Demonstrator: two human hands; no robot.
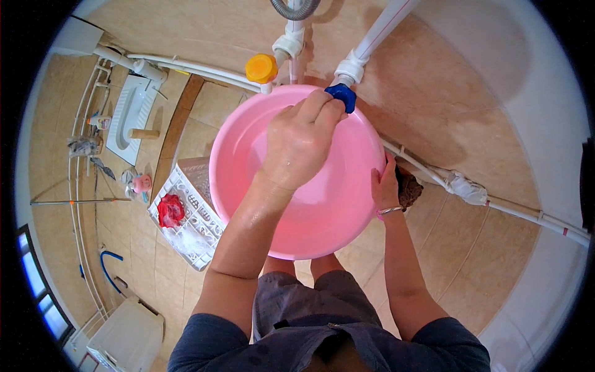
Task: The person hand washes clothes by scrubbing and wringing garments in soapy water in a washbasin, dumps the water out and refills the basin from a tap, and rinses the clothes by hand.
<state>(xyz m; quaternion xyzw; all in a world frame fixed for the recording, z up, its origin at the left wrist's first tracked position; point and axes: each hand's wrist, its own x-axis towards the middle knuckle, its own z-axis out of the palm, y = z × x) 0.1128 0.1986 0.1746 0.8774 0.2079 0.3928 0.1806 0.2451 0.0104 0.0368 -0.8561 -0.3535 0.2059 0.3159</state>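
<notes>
My left hand [300, 142] reaches across a large pink basin [218, 167], with its fingers closed on a blue valve handle [342, 97] on the wall pipe. That hand and its forearm look wet. At the basin's right side, my right hand [387, 186] grips the rim, its thumb on the inner side and its fingers around the outside. A bracelet circles the right wrist. The basin's inside is partly hidden behind my left hand and forearm. A yellow valve handle [261, 69] sits left of the blue one, untouched.
Left of the basin, a white and grey crate [186, 214] carries a red item [170, 211]. A squat toilet [131, 115] is set into a raised ledge. Pipes [421, 167] run along the right wall. A dark brown item [409, 191] lies behind my right hand.
</notes>
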